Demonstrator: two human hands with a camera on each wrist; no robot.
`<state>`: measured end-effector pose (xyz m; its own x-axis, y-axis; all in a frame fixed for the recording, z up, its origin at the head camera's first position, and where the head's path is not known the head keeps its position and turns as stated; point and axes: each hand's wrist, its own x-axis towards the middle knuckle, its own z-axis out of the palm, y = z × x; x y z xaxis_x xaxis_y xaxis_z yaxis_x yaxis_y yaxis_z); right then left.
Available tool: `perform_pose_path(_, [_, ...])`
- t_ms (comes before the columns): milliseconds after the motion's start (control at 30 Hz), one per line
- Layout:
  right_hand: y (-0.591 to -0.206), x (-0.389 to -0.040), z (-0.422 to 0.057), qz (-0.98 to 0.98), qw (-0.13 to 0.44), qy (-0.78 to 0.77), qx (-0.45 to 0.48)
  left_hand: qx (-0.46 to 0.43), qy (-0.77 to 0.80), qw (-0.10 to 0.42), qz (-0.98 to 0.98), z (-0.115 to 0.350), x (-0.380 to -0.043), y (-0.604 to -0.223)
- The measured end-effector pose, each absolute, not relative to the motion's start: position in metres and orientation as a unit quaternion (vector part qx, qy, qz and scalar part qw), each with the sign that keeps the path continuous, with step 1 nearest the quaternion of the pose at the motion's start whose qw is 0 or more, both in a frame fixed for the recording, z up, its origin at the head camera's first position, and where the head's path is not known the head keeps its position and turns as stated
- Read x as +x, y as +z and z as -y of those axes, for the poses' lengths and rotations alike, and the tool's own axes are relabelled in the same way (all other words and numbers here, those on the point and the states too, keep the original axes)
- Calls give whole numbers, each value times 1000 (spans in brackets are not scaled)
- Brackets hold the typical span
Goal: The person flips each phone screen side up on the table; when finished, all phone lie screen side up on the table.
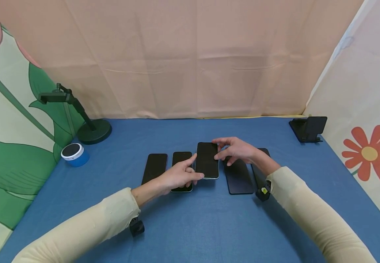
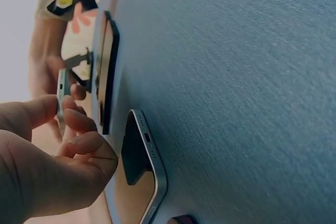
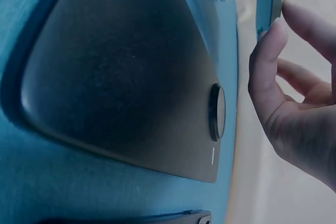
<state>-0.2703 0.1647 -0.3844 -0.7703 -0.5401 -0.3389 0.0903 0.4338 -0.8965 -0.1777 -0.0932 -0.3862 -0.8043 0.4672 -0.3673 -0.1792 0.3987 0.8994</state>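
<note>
Both hands hold a smartphone [image 1: 207, 160] above the blue tabletop, its dark screen facing up. My left hand [image 1: 179, 174] pinches its lower left part between thumb and fingers; the left wrist view shows the phone's port end [image 2: 61, 83] there. On the opposite long edge, my right hand [image 1: 237, 149] pinches the phone between thumb and fingers. Under the left hand lies a second phone [image 1: 181, 157], partly covered, with a black phone [image 1: 155, 165] to its left. Below the right hand rests a dark phone [image 3: 121, 72], back up, with a round camera bump.
Another dark phone [image 1: 258, 174] lies partly hidden under the right forearm. At the back left stands a black stand with a round base [image 1: 94, 131], near a blue and white round container [image 1: 75, 155]. A black folding stand [image 1: 309, 129] sits at the back right.
</note>
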Motion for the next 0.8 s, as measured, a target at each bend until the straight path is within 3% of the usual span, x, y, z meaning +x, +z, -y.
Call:
perform_pose_path(400, [-390,-269,-156,-800,344,-479,-113,57,487,358,-795,83,-180,-382])
perform_pose_path(800, [-391,-270,-147,-820,346,-447,-93,50,467,362,-805,77,-179,-386])
